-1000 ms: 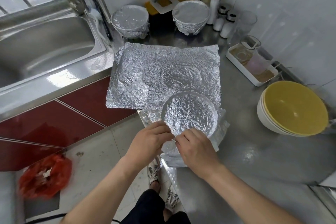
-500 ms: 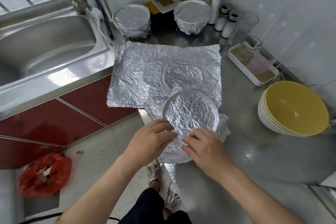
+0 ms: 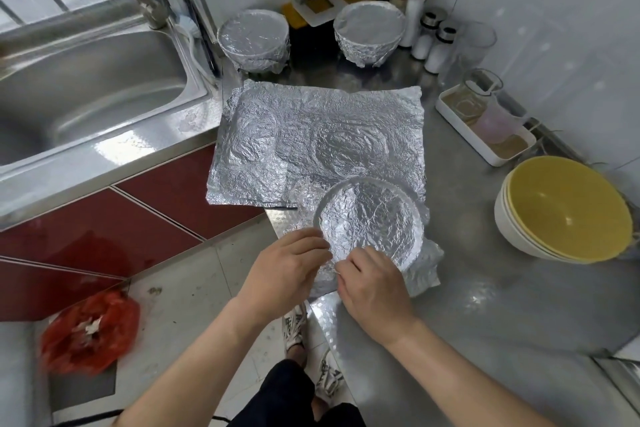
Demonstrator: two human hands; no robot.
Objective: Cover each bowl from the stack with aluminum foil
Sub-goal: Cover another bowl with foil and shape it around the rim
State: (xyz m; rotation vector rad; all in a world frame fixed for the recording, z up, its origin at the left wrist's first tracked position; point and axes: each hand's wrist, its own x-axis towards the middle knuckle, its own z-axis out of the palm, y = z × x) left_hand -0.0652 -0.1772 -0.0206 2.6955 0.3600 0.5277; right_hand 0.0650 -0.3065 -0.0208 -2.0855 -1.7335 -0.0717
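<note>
left hand (image 3: 287,267) and right hand (image 3: 372,288) pinch foil (image 3: 427,267) at 6 o'clock on the bowl (image 3: 370,218) (loose flap at 4, right's nearer)

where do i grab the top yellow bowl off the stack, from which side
Probably pinch the near rim of the top yellow bowl, thumb inside, coming from the counter side. It nests in the bowls beneath, so only its rim stands clear, and the wall crowds its right.
</note>
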